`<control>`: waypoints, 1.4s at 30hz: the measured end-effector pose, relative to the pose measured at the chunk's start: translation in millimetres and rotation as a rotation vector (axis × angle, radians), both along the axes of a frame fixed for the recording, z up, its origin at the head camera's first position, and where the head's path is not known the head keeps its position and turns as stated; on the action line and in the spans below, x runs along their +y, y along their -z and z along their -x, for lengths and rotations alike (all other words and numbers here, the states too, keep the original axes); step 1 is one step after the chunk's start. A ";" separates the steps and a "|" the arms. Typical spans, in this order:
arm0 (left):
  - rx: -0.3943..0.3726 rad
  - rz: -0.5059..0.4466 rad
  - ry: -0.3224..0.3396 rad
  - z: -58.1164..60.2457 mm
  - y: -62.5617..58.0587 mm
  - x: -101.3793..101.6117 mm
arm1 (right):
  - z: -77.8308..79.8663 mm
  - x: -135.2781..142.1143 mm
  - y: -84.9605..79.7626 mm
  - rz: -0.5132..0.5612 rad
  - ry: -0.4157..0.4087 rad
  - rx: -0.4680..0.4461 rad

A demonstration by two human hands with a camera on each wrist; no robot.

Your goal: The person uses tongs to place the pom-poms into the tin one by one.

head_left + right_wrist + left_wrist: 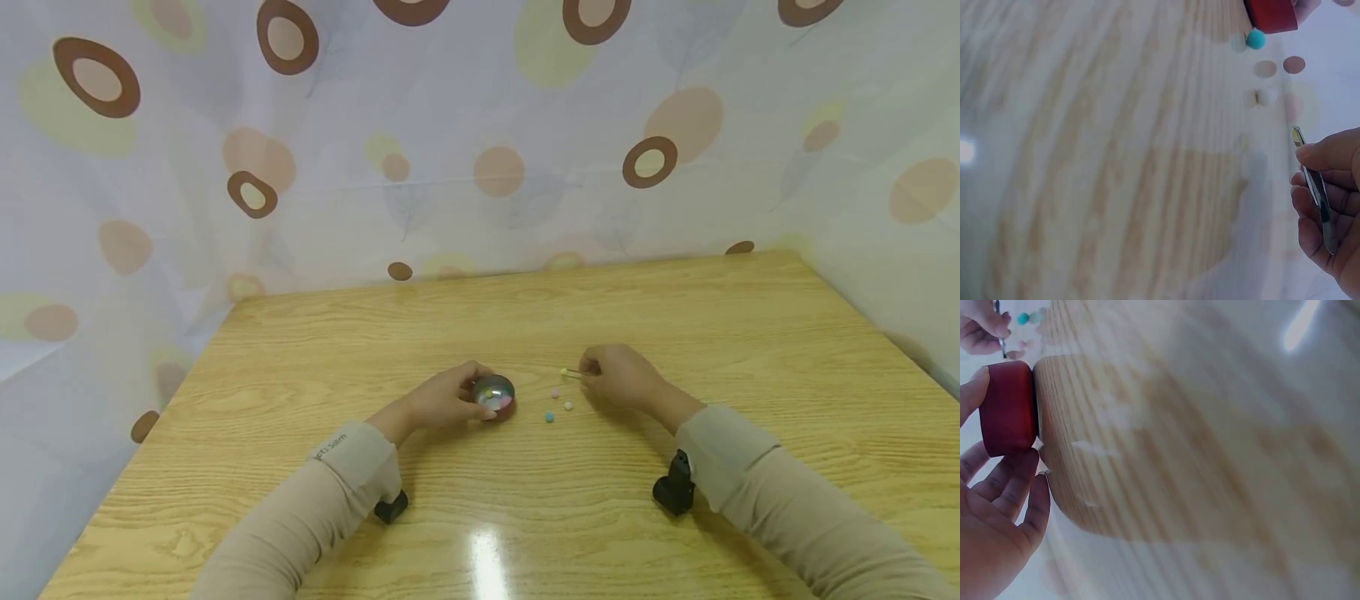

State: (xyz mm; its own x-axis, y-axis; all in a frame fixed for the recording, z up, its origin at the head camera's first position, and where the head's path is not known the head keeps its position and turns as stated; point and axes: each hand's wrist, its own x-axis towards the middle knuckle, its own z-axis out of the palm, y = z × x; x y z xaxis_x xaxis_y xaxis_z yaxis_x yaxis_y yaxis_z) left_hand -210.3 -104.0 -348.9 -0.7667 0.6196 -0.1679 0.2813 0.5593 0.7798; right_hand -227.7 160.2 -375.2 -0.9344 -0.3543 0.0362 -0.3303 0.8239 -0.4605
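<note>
Red outside, the bowl (pixel 1009 409) stands on the table (pixel 480 325), the left hand (pixel 442 402) gripping its side between thumb and fingers. Right of it, the right hand (pixel 622 379) pinches tweezers (pixel 1315 187) with a yellow ball (pixel 564 372) at their tips. Between them lie a pink ball (pixel 555 394), a white ball (pixel 568 407) and a blue ball (pixel 550 417).
</note>
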 end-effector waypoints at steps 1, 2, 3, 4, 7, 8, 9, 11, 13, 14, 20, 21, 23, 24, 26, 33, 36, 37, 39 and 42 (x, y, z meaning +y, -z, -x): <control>0.002 0.000 0.000 0.0 0.3 0.0 | -0.6 -0.9 -1.0 0.005 -0.004 0.003; 0.004 0.001 -0.002 0.1 0.5 -0.1 | -1.2 -2.0 -2.4 0.009 -0.012 0.005; 0.005 0.001 -0.002 0.2 0.8 -0.1 | -2.0 -3.2 -3.8 0.017 -0.018 0.008; 0.006 0.001 -0.002 0.2 0.9 -0.1 | -2.8 -4.2 -5.0 0.022 -0.024 0.013; 0.006 0.004 -0.001 1.1 1.9 -0.2 | -5.3 -8.0 -8.3 0.039 -0.044 0.023; 0.004 0.002 -0.002 1.5 2.6 -0.4 | -6.0 -9.5 -9.3 0.045 -0.053 0.023; 0.004 -0.001 -0.002 2.0 3.7 -0.5 | -6.8 -11.0 -10.1 0.051 -0.059 0.026; 0.005 -0.007 -0.001 4.8 8.6 -1.0 | -8.3 -14.5 -11.8 0.058 -0.072 0.029; 0.014 -0.006 -0.001 9.6 17.2 -2.0 | -9.5 -18.3 -13.3 0.067 -0.083 0.031; 0.020 -0.005 0.000 12.0 21.1 -2.6 | -10.2 -20.3 -14.2 0.069 -0.084 0.037; 0.034 0.007 -0.005 22.0 36.6 -4.9 | -13.3 -31.6 -17.2 0.089 -0.104 0.045; 0.031 0.006 -0.007 22.5 37.6 -4.9 | -13.7 -33.1 -17.3 0.091 -0.110 0.044; 0.028 0.010 -0.011 23.0 37.9 -5.4 | -14.1 -36.6 -17.3 0.099 -0.123 0.042; 0.029 0.013 -0.010 23.1 38.0 -5.6 | -14.4 -38.0 -17.4 0.100 -0.128 0.044; 0.026 0.012 -0.009 23.4 38.4 -5.9 | -14.8 -40.9 -17.9 0.105 -0.136 0.046; 0.003 -0.017 0.001 24.7 38.1 -5.0 | -13.7 -48.9 -16.0 0.142 -0.176 0.030; -0.007 -0.032 0.007 24.9 38.5 -4.9 | -13.1 -51.8 -14.3 0.147 -0.194 0.020; -0.011 -0.034 0.006 25.0 38.6 -4.9 | -12.9 -52.8 -13.9 0.147 -0.201 0.019; -0.009 -0.027 -0.001 24.9 38.6 -4.8 | -12.1 -54.9 -13.6 0.140 -0.216 0.026; -0.013 -0.024 -0.009 25.0 38.0 -4.8 | -10.6 -57.7 -13.3 0.136 -0.235 0.035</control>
